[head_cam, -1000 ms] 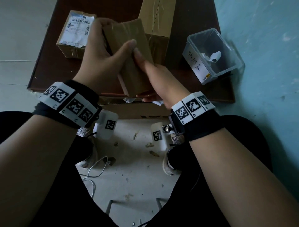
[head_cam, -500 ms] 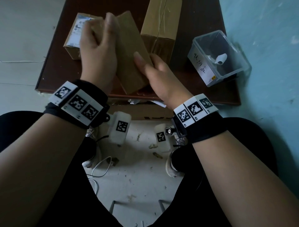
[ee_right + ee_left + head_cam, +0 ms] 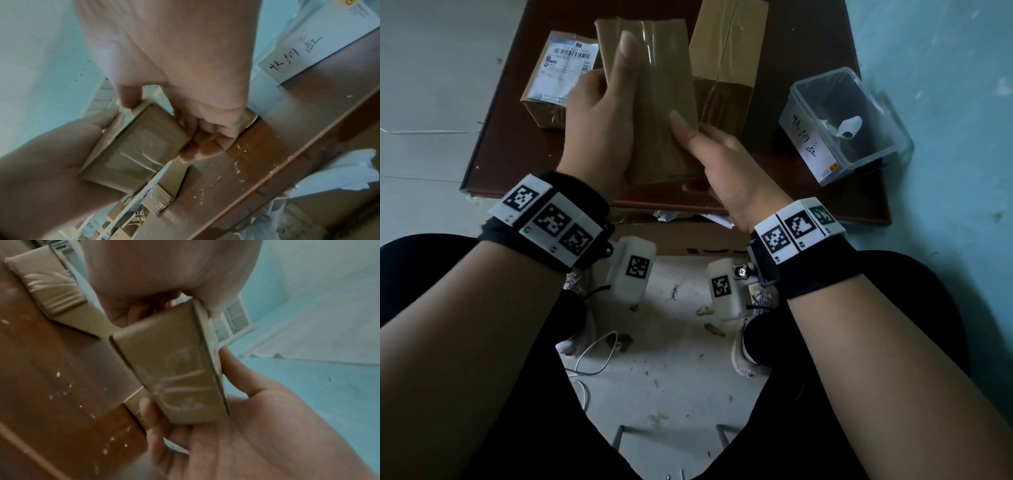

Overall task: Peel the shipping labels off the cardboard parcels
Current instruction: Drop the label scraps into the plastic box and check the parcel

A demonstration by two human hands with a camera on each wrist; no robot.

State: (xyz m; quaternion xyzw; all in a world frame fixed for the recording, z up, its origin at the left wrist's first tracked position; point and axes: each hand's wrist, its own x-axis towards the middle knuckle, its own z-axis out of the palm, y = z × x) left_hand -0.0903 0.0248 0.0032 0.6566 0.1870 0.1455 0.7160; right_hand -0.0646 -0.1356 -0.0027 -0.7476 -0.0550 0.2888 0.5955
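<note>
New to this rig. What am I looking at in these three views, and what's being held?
No robot here: a person wears one camera on the head and one on each wrist. The head view looks down at a brown table. The left hand and right hand together grip a taped cardboard parcel; each wrist view shows that parcel close up. On the table lie a parcel with a shipping label, another plain taped parcel, and a clear plastic box holding a curled white scrap, likely a peeled label.
</note>
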